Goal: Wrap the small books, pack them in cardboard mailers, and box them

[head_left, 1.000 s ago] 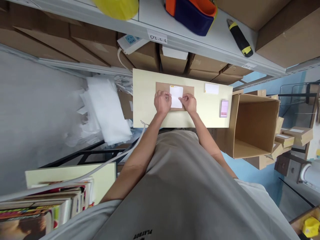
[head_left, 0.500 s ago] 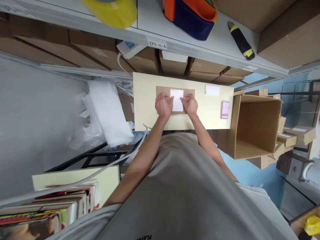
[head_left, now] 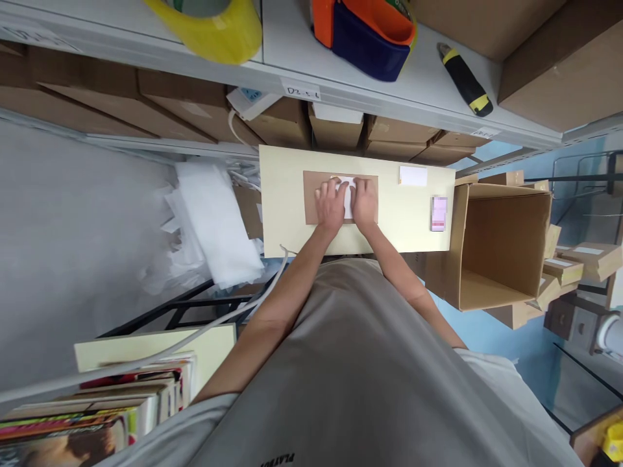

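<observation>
A flat brown cardboard parcel (head_left: pixel 312 198) lies on a small pale yellow table (head_left: pixel 282 207). A white label (head_left: pixel 348 194) sits on top of the parcel, mostly covered by my hands. My left hand (head_left: pixel 331 202) lies flat with fingers stretched over the label's left side. My right hand (head_left: pixel 365 201) lies flat on its right side, fingers extended. Both palms press down on the label and the parcel.
A second white label (head_left: pixel 413 176) and a pink phone (head_left: pixel 439 213) lie at the table's right. An open cardboard box (head_left: pixel 501 246) stands right of the table. White foam sheets (head_left: pixel 209 220) lie at its left. The shelf above holds yellow tape (head_left: pixel 209 26), a tape dispenser (head_left: pixel 365 32) and a knife (head_left: pixel 464 81).
My hands moved inward from the label's side edges and now lie flat over it, covering most of it.
</observation>
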The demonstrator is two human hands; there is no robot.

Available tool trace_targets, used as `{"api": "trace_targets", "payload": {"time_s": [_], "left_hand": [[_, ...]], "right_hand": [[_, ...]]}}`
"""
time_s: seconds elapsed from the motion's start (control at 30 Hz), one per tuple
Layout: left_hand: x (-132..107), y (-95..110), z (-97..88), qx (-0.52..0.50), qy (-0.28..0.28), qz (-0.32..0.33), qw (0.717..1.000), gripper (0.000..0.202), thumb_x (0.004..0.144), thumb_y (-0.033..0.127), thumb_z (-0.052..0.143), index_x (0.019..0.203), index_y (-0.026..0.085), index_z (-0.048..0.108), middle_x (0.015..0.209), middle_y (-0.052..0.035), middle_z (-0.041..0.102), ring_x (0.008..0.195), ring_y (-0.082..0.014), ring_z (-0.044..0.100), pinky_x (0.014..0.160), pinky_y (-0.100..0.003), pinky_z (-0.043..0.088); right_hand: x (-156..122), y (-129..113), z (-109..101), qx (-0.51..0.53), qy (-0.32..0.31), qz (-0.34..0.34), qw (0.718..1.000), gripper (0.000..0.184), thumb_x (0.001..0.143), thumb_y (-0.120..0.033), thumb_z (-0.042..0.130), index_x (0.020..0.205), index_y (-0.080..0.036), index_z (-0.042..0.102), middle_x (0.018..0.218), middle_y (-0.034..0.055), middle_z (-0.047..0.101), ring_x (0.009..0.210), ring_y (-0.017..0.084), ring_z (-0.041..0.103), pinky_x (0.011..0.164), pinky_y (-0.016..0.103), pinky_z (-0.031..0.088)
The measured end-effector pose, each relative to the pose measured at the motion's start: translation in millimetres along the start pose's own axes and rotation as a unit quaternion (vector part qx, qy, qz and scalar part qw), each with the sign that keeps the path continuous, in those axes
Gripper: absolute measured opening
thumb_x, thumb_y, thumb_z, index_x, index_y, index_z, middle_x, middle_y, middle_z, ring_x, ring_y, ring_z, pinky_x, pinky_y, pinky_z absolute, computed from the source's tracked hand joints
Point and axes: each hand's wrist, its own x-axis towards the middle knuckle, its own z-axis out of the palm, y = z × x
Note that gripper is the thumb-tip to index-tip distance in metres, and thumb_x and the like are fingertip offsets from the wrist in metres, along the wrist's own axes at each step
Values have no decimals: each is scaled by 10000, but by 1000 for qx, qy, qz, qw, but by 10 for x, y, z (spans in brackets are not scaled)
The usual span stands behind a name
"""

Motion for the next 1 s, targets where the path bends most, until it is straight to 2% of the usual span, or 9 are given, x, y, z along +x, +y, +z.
{"api": "trace_targets", "payload": {"time_s": [0.07, 0.17, 0.23, 0.3, 0.37, 0.47, 0.63, 0.77, 1.0], "left_hand": [[-7, -7, -10, 9, -34, 37, 999, 455, 1137, 321, 459, 1512, 328, 717, 1709, -133, 624, 1663, -391, 473, 1367, -618, 295], [-33, -111, -111, 23, -51, 78, 995, 557, 1148, 370, 425, 1671, 325, 612, 1809, -102, 527, 1776, -336, 320, 1443, -612, 162], [-49, -199, -215, 34, -59, 96, 993, 630, 1147, 454, 443, 1751, 296, 530, 1854, -103, 457, 1816, -337, 209, 1469, -619, 45], [-54, -274, -310, 46, -74, 117, 989, 708, 1135, 521, 466, 1795, 266, 468, 1880, -112, 404, 1829, -358, 142, 1472, -639, -25], [-53, -328, -369, 56, -91, 141, 984, 754, 1131, 540, 463, 1820, 239, 422, 1896, -124, 361, 1829, -383, 115, 1469, -670, -42], [-75, -388, -380, 89, -105, 158, 978, 771, 1146, 520, 411, 1838, 182, 372, 1916, -141, 299, 1828, -405, 82, 1462, -698, -49], [-286, -476, -346, 144, -116, 148, 972, 737, 1163, 431, 353, 1846, 157, 338, 1922, -129, 276, 1833, -382, 45, 1466, -700, -44], [-523, -501, -361, 157, -140, 152, 966, 726, 1168, 418, 341, 1842, 148, 346, 1914, -129, 293, 1833, -375, 45, 1466, -707, -36], [-711, -441, -235, 172, -132, 125, 968, 912, 1161, 660, 367, 1850, 72, 266, 1928, -198, 202, 1828, -404, 63, 1462, -671, -71]], "right_hand": [[-64, -17, -28, -37, -38, -67, 996, 497, 1183, -255, 396, 1629, -242, 615, 1708, 173, 599, 1592, 349, 568, 1360, 553, 429], [-145, 36, -52, -65, -73, -125, 987, 618, 1166, -189, 313, 1746, -227, 521, 1818, 127, 516, 1722, 308, 437, 1434, 553, 346], [-185, 90, -69, -71, -75, -143, 984, 621, 1191, -261, 310, 1791, -191, 455, 1860, 126, 459, 1777, 289, 351, 1477, 551, 269], [-215, 130, -88, -83, -78, -161, 980, 654, 1215, -413, 347, 1814, -157, 408, 1892, 144, 392, 1804, 296, 292, 1500, 550, 200], [-233, 149, -105, -103, -86, -181, 974, 730, 1213, -548, 357, 1825, -150, 386, 1918, 147, 326, 1820, 308, 244, 1506, 554, 160], [-236, 157, -126, -140, -104, -200, 964, 779, 1209, -631, 277, 1833, -175, 376, 1941, 132, 260, 1834, 322, 189, 1499, 594, 153], [-219, 176, -151, -178, -121, -208, 954, 810, 1210, -623, 167, 1843, -150, 345, 1955, 140, 186, 1837, 339, 166, 1495, 617, 149], [-244, 154, -119, -165, -112, -196, 960, 793, 1216, -556, 124, 1851, -113, 297, 1951, 139, 191, 1836, 319, 177, 1499, 604, 141], [-321, 11, 21, -168, -69, -107, 978, 770, 1215, -496, 123, 1863, -93, 222, 1960, 132, 152, 1841, 322, 148, 1501, 628, 110]]}}
